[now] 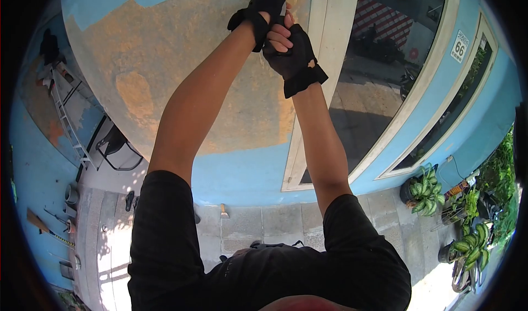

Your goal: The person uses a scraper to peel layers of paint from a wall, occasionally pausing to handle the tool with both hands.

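Both my hands wear black fingerless gloves and are raised together against the upper wall [214, 74], where blue paint is gone and a grey and tan surface shows. My left hand [267, 11] is closed around a small greyish tool [282, 7], of which only part shows beside the glove. Just below and to the right, my right hand [289, 44] has its fingers curled at the same spot, touching or nearly touching my left hand. What its fingers hold is hidden. A pale window frame [324, 36] stands just right of my hands.
At the left are a ladder [69, 118], a black folding chair [116, 145] and a person in dark clothes [49, 47]. A brush [224, 211] lies on the paved floor [242, 223] below. Potted plants [426, 193] stand at the right, beyond the dark window [379, 63].
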`<action>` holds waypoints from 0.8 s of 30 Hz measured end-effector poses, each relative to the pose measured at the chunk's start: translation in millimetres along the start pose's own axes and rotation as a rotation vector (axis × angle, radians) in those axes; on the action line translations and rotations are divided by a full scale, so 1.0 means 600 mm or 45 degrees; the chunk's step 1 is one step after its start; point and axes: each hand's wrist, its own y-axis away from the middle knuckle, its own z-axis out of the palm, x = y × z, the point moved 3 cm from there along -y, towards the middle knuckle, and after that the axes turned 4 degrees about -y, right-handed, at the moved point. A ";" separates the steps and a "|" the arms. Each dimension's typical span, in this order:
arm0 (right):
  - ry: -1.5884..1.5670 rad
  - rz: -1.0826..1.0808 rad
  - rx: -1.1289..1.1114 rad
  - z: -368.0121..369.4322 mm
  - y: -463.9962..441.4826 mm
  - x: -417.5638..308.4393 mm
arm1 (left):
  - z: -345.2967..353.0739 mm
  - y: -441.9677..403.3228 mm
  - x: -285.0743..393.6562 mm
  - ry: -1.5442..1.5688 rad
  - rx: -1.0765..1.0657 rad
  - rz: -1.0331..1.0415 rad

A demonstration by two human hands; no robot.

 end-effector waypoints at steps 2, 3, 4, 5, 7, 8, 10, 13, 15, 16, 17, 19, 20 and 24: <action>0.056 0.056 -0.024 -0.009 -0.012 -0.013 | -0.006 -0.026 0.006 -0.305 0.090 0.165; 0.057 0.054 -0.023 -0.006 -0.015 -0.015 | 0.001 -0.011 0.017 -0.303 0.088 0.165; 0.019 0.036 0.008 -0.004 -0.011 -0.012 | 0.012 0.026 0.025 -0.171 0.083 0.042; -0.021 0.021 0.037 -0.006 -0.006 -0.009 | 0.018 0.049 0.026 -0.040 0.082 -0.078; 0.031 0.044 0.003 -0.008 -0.001 -0.006 | 0.006 0.015 0.006 -0.073 0.080 -0.022; 0.079 0.058 -0.013 -0.012 0.006 -0.002 | 0.000 -0.002 -0.010 -0.098 0.074 0.016; 0.065 0.061 -0.006 -0.005 -0.022 -0.020 | 0.002 -0.017 0.013 -0.106 0.108 0.109; 0.014 0.039 0.028 0.001 -0.012 -0.018 | 0.011 0.011 0.018 -0.035 0.086 0.071; -0.005 0.032 -0.003 0.006 -0.011 -0.013 | 0.011 0.018 0.018 -0.013 0.079 0.004; 0.035 0.045 -0.014 0.004 -0.007 -0.013 | 0.009 0.012 0.014 -0.015 0.081 0.003; 0.079 0.060 -0.030 0.004 -0.008 -0.015 | 0.006 0.001 0.017 -0.076 0.102 0.021; 0.035 0.070 -0.042 0.015 -0.027 -0.023 | 0.013 0.010 0.035 -0.129 0.116 0.043; -0.027 0.075 -0.038 0.015 -0.026 -0.021 | 0.018 0.032 0.040 -0.069 0.099 -0.069; 0.034 0.038 -0.009 0.003 -0.010 -0.011 | 0.009 0.013 0.017 -0.020 0.018 -0.005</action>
